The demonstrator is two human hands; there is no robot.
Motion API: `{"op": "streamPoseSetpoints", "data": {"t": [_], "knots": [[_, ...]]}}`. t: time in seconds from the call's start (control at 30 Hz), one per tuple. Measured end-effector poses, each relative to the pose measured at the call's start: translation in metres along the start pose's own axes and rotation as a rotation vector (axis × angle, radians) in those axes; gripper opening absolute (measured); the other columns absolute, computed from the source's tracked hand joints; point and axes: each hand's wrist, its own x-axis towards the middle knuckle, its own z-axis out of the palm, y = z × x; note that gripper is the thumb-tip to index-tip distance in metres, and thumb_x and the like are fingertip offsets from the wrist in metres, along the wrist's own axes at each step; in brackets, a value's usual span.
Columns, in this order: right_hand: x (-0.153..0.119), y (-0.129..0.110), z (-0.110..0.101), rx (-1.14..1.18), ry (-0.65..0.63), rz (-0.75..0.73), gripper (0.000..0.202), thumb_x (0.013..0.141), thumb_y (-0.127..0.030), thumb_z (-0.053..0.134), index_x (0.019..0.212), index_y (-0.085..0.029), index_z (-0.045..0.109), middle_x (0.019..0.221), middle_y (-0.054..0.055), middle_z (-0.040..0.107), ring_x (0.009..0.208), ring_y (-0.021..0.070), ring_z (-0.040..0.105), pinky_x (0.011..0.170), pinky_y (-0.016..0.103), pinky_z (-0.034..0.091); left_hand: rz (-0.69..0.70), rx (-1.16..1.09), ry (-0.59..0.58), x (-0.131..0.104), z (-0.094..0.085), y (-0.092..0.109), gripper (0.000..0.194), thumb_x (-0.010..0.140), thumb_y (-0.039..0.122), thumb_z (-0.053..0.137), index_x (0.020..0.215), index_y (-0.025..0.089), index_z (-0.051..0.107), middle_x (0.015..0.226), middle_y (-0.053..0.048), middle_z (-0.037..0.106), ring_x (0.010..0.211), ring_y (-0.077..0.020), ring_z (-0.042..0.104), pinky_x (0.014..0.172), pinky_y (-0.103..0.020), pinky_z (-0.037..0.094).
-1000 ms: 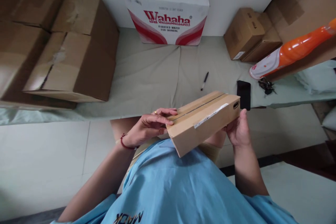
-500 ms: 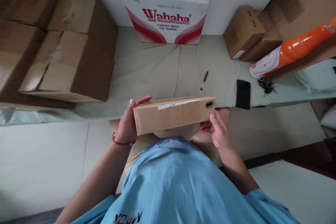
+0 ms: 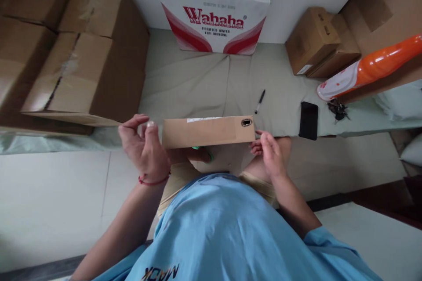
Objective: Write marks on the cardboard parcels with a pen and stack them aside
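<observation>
A long, narrow brown cardboard box [image 3: 207, 132] lies level at the near edge of the cloth-covered surface, above my knees. Its side faces me, with an oval hole at the right end and a white label strip along the top edge. My left hand [image 3: 143, 147] is just off the box's left end, thumb and fingers apart and bent, with nothing between them. At the opposite end, my right hand [image 3: 272, 151] has loosely spread fingers beside the lower right corner. Whether its fingertips touch the cardboard is unclear.
Large cardboard boxes [image 3: 82, 61] stand on the left, a white-and-red Wahaha carton [image 3: 216, 19] at the back. A pen [image 3: 260, 102], a black phone [image 3: 308, 120] and keys [image 3: 338, 109] lie to the right. Near them are an orange-and-white bottle [image 3: 369, 72] and smaller boxes [image 3: 311, 41].
My left hand has let go of the box's left end and moved left. The box has shifted slightly left and turned level. My right hand has come slightly away from its corner.
</observation>
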Motion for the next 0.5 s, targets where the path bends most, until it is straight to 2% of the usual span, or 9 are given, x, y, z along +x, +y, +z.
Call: {"op": "streamPoseSetpoints", "data": {"t": [0.03, 0.07, 0.13, 0.23, 0.3, 0.4, 0.5], "knots": [[0.007, -0.001, -0.008, -0.039, 0.049, -0.037, 0.064, 0.098, -0.08, 0.059, 0.124, -0.022, 0.069, 0.084, 0.003, 0.077, 0.068, 0.0151, 0.07, 0.063, 0.027, 0.055, 0.148, 0.02, 0.015, -0.006, 0.001, 0.008, 0.02, 0.094, 0.033, 0.075, 0.108, 0.021, 0.065, 0.125, -0.009, 0.064, 0.141, -0.031, 0.058, 0.123, -0.053, 0.047], [0.016, -0.002, -0.017, -0.109, 0.1, -0.077, 0.06, 0.099, -0.077, 0.059, 0.12, -0.022, 0.071, 0.084, 0.004, 0.077, 0.068, 0.015, 0.069, 0.064, 0.027, 0.054, 0.291, 0.042, -0.017, -0.012, 0.002, 0.017, 0.015, 0.094, 0.028, 0.075, 0.105, 0.021, 0.068, 0.125, -0.009, 0.064, 0.143, -0.0328, 0.058, 0.125, -0.057, 0.045], [0.041, -0.006, -0.034, -0.33, 0.179, -0.144, 0.051, 0.101, -0.07, 0.061, 0.11, -0.021, 0.074, 0.084, 0.004, 0.078, 0.069, 0.0159, 0.068, 0.069, 0.029, 0.053, 0.474, 0.119, -0.199, -0.025, 0.008, 0.036, 0.006, 0.097, 0.023, 0.073, 0.102, 0.024, 0.07, 0.124, -0.007, 0.067, 0.144, -0.0342, 0.058, 0.126, -0.061, 0.044], [0.088, -0.014, -0.051, -0.72, 0.191, -0.202, 0.033, 0.103, -0.047, 0.061, 0.105, -0.019, 0.078, 0.091, 0.009, 0.08, 0.08, 0.0216, 0.073, 0.082, 0.035, 0.054, 0.663, 0.164, -0.481, -0.041, 0.025, 0.052, 0.017, 0.097, 0.013, 0.068, 0.107, 0.025, 0.071, 0.122, -0.008, 0.072, 0.14, -0.0341, 0.063, 0.12, -0.061, 0.052], [0.117, -0.021, -0.05, -0.958, 0.139, -0.238, 0.034, 0.102, -0.031, 0.055, 0.122, -0.016, 0.079, 0.105, 0.014, 0.082, 0.094, 0.0263, 0.075, 0.09, 0.039, 0.054, 0.761, 0.184, -0.626, -0.046, 0.04, 0.051, 0.022, 0.098, 0.01, 0.065, 0.114, 0.025, 0.072, 0.126, -0.01, 0.075, 0.14, -0.0335, 0.064, 0.119, -0.059, 0.054], [0.146, -0.031, -0.038, -1.288, 0.029, -0.272, 0.058, 0.101, -0.02, 0.049, 0.157, -0.017, 0.063, 0.126, 0.019, 0.079, 0.104, 0.0308, 0.075, 0.089, 0.04, 0.053, 0.827, 0.238, -0.77, -0.048, 0.06, 0.04, 0.024, 0.102, 0.013, 0.062, 0.121, 0.022, 0.074, 0.13, -0.012, 0.078, 0.136, -0.0303, 0.068, 0.117, -0.054, 0.057], [0.161, -0.039, -0.026, -1.553, -0.105, -0.275, 0.061, 0.104, -0.017, 0.043, 0.163, -0.024, 0.058, 0.128, 0.019, 0.078, 0.098, 0.0309, 0.075, 0.078, 0.037, 0.049, 0.888, 0.311, -0.811, -0.047, 0.07, 0.029, 0.025, 0.105, 0.02, 0.062, 0.126, 0.021, 0.076, 0.13, -0.012, 0.079, 0.13, -0.0286, 0.072, 0.116, -0.05, 0.057]]}}
